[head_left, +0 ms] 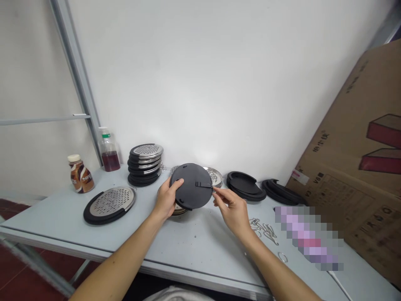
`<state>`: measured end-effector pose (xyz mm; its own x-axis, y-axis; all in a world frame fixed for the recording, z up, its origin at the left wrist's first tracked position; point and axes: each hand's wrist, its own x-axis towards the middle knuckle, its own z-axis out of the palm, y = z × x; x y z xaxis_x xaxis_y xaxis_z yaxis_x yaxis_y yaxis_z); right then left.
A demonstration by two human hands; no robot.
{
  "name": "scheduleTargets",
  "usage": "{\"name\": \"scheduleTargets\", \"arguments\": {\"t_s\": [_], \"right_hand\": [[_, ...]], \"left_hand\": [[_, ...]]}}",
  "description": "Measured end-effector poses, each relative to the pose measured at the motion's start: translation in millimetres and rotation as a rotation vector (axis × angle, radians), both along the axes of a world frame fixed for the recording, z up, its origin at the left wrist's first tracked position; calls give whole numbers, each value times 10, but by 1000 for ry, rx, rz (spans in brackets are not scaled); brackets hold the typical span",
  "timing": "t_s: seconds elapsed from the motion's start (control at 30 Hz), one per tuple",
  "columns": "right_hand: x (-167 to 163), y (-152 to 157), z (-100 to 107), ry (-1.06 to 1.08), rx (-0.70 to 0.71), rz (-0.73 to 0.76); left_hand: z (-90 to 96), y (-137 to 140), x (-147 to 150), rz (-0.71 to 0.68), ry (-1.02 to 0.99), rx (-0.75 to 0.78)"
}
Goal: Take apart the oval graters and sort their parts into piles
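Disc (191,193): black, held up between both hands above the table, flat face tilted toward the camera; groove runs from near its middle to the right-hand edge.
Left hand (167,196): grasping the disc by its left edge, thumb on the face.
Right hand (233,207): thumb and fingertips pinched on a small metal bit (213,187) at the disc's right edge; its shape is mostly hidden.
Behind the disc, between the hands: perforated metal plates (214,174), partly covered.
Just right of right hand: loose wire hooks (268,232) in a pile, single ring (282,256) nearer the camera.
Beyond right hand: black holders (246,186) in two groups by the wall.
Left of left hand: black-rimmed perforated plate (112,202) lying flat; behind it, a stack of similar plates (145,165).
Farther left: brown bottle (82,177), white cap; bottle of red liquid (110,158) near the wall.
Far right of right hand: pixelated purple item (308,240), white cable (338,284), large leaning carton (347,167).
Under everything: pale table (178,251).
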<state>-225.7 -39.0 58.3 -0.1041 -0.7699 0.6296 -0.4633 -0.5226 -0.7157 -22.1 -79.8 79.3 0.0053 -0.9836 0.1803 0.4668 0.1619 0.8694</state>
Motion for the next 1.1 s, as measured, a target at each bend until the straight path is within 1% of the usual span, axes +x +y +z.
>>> {"name": "scheduleTargets", "arguments": {"t_s": [0.07, 0.13, 0.23, 0.3, 0.43, 0.53, 0.67, 0.83, 0.9, 1.0, 1.1], "right_hand": [[13, 14, 8, -37, 3, 37], [11, 7, 16, -151, 16, 77], [5, -21, 25, -330, 60, 181], [6, -35, 27, -376, 96, 218], [3, -49, 14, -322, 136, 175], [-15, -49, 6, -262, 126, 186], [-36, -21, 23, -208, 95, 196], [-23, 35, 45, -82, 16, 82], [-12, 43, 51, -57, 2, 72], [-7, 35, 59, -64, -10, 69], [-17, 22, 61, -86, -20, 32]], "left_hand": [[10, -5, 9, -14, 13, 17], [17, -4, 14, -27, 14, 36], [17, 5, 14, -40, 7, 47], [12, 12, 11, -50, 2, 32], [8, 27, 4, -108, -13, -20], [9, 34, 2, -124, -28, -32], [7, 33, 9, -107, -20, -11], [1, 27, 14, -92, -13, -4], [1, 25, 11, -100, -19, -11], [3, 23, 9, -90, -21, -10], [6, 18, 12, -57, -17, -9]]}}
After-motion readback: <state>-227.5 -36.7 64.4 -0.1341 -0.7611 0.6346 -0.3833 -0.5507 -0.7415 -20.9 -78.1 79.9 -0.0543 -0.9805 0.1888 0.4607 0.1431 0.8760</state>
